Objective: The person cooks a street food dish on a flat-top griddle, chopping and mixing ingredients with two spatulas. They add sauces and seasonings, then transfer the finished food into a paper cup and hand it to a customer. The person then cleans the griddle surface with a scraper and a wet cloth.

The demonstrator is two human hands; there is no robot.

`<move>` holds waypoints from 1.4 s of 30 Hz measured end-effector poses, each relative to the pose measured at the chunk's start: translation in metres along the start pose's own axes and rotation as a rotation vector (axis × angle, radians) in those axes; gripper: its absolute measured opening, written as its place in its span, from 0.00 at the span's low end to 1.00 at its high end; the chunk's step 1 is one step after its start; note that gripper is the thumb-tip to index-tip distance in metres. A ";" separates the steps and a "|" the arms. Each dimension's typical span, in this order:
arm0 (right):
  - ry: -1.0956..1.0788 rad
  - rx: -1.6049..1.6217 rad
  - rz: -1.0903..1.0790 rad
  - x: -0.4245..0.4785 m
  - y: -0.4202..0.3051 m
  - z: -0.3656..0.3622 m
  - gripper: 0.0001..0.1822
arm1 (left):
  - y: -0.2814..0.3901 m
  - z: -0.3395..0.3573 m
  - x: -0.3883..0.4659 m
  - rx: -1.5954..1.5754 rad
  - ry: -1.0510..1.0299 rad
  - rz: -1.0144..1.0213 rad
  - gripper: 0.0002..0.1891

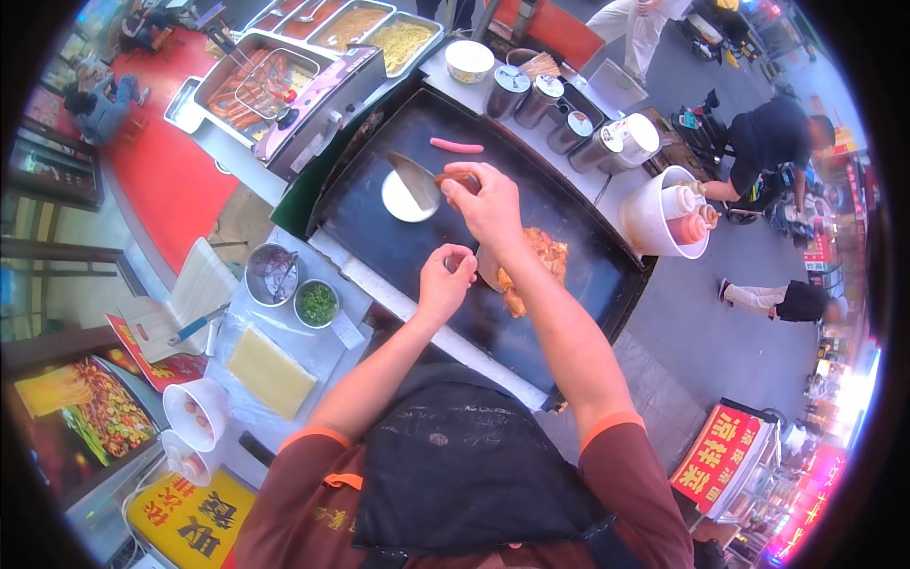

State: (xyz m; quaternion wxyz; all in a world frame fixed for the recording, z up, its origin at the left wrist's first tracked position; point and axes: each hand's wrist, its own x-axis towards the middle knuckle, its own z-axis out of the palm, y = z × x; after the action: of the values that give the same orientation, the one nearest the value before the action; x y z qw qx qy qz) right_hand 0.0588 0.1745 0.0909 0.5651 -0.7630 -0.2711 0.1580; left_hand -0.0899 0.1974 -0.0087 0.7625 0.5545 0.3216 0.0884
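Observation:
My right hand [487, 206] grips the wooden handle of a flat metal scraper [416, 178]. Its blade lies across a round white thing [399, 200] on the black griddle [362, 235]; whether it is a dish or food I cannot tell. Lower down, my left hand [446, 281] has its fingers curled round the end of what looks like a second metal scraper [489, 267]. That tool's blade reaches beside a heap of browned, sauced meat [547, 259], partly hidden by my right forearm. A pink sausage [456, 146] lies near the far side of the griddle.
Lidded metal canisters [540, 99] and a white bucket of squeeze bottles [654, 213] line the griddle's far right edge. Trays of sausages [249, 96] and noodles [402, 43] stand upper left. Chopped greens [316, 304] and stacked yellow sheets [271, 370] sit left. A person [768, 142] bends nearby.

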 end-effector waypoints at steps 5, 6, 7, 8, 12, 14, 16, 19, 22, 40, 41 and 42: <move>0.091 -0.015 0.148 -0.025 -0.030 -0.076 0.11 | 0.004 -0.004 -0.003 -0.004 0.021 -0.021 0.07; 0.025 -0.020 0.243 -0.029 -0.039 -0.107 0.11 | 0.000 -0.007 -0.001 -0.018 0.027 -0.025 0.07; -0.031 -0.020 0.199 -0.038 -0.029 -0.142 0.12 | -0.003 -0.008 0.000 -0.024 0.015 -0.030 0.07; -0.010 0.013 0.229 -0.051 -0.019 -0.167 0.12 | 0.002 -0.008 0.000 -0.011 0.012 -0.042 0.07; 0.075 -0.443 0.217 -0.130 0.044 -0.249 0.15 | 0.006 -0.011 0.002 -0.016 -0.016 -0.051 0.08; 0.133 -0.425 0.276 -0.179 0.089 -0.281 0.15 | 0.008 -0.014 0.005 0.005 -0.036 -0.058 0.08; 0.276 -0.248 0.411 -0.214 0.112 -0.305 0.14 | 0.019 -0.016 0.010 0.057 -0.038 -0.064 0.08; 0.342 -0.199 0.628 -0.235 0.137 -0.330 0.13 | 0.034 -0.013 0.019 0.139 -0.012 -0.048 0.09; 0.241 -0.221 0.698 -0.206 0.164 -0.332 0.13 | 0.041 -0.003 0.042 0.185 -0.028 -0.028 0.09; 0.251 0.328 0.613 -0.126 0.179 -0.261 0.13 | 0.056 0.043 0.091 0.311 -0.205 -0.068 0.09; 0.242 0.355 0.615 -0.121 0.177 -0.241 0.13 | 0.053 0.047 0.090 0.309 -0.214 -0.068 0.08; 0.287 0.393 0.640 -0.118 0.168 -0.226 0.12 | 0.051 0.048 0.090 0.310 -0.220 -0.068 0.08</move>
State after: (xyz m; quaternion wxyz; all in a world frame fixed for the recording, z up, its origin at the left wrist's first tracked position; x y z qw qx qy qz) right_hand 0.1273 -0.1068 -0.0055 0.6547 -0.7005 0.0972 0.2668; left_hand 0.0198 0.2222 0.0110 0.7012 0.6602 0.2647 -0.0491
